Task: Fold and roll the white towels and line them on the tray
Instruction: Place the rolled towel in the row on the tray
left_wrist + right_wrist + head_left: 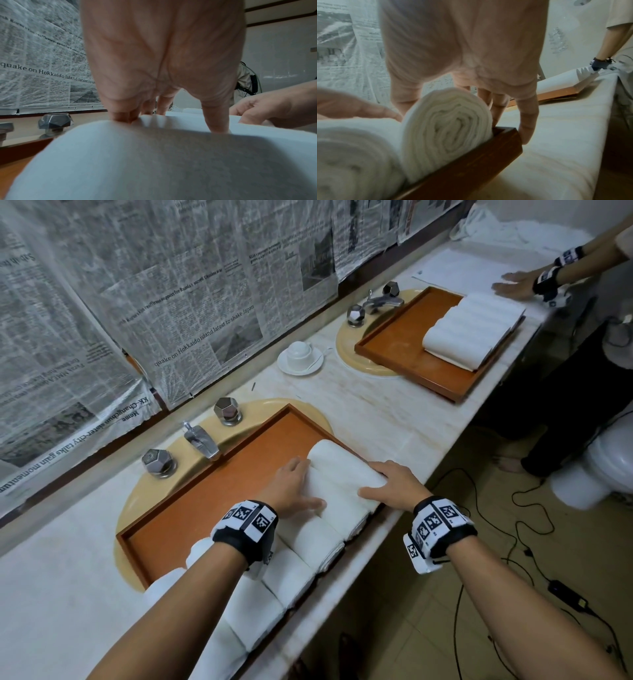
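Now we are seating the last rolled towel (pixel 342 470) at the right end of the wooden tray (pixel 219 474), centre of the frame, left hand (pixel 291 487) and right hand (pixel 394 484) pressing it with straight fingers, and next we probably only align the row.

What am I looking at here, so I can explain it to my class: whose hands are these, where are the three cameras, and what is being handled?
No machine: a person with a camera on the head and one on each wrist. The head view looks down at a counter where a wooden tray lies over a sink. Rolled white towels are lined up along its near side. The left hand and right hand rest with fairly straight fingers on either end of the farthest roll. The wrist views show the same roll from close up. A second person works at another tray farther along.
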Demonstrator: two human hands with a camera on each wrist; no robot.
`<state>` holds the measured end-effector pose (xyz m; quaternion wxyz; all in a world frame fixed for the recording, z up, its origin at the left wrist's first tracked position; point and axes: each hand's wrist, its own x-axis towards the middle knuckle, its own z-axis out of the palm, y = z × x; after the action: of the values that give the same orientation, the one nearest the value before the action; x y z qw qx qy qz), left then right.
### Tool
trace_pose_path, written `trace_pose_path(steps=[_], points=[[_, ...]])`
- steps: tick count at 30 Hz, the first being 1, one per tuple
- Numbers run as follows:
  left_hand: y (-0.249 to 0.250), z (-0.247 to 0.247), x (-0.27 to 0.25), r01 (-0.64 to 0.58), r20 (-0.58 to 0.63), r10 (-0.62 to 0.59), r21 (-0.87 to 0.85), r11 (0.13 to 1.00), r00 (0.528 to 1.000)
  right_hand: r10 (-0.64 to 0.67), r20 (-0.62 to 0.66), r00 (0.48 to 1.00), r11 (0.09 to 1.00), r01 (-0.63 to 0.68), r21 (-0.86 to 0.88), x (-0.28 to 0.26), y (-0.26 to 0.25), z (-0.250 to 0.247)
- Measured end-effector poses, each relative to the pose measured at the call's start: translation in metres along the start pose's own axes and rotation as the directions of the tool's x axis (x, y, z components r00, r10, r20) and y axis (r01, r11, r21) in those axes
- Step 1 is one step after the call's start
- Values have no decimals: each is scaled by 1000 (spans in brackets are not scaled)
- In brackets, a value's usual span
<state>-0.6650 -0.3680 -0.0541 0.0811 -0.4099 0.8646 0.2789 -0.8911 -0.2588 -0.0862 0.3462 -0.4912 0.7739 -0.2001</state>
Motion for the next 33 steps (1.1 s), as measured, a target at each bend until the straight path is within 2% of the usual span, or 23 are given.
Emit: trace_pose_path(steps=[6,9,12,17,24,33], points=[[-4,1,3,16,3,-16,-13,1000,1000,-21,29,999,994,24,-108,-6,3,4],[-4,0,3,13,-7,-13,-16,1000,1000,-23,-4,1000,982,21,-187,-12,0,8],[-5,-1,-2,27,-25,-27,-2,1000,999,-115,-92,989,965,89,-246,-17,-5,8],[-13,-9,-29,63,-108,-67,-40,997,992,-278,-207,938,937,217,-272,-29,-29,7],[-52,-16,-113,116,-229,-146,-138,984,962,-419,-103,902,884,380,-272,-62,-99,46],[-159,19,-289,268,-343,-362,-291,918,867,-574,102,813,766,577,-285,-127,-197,166]])
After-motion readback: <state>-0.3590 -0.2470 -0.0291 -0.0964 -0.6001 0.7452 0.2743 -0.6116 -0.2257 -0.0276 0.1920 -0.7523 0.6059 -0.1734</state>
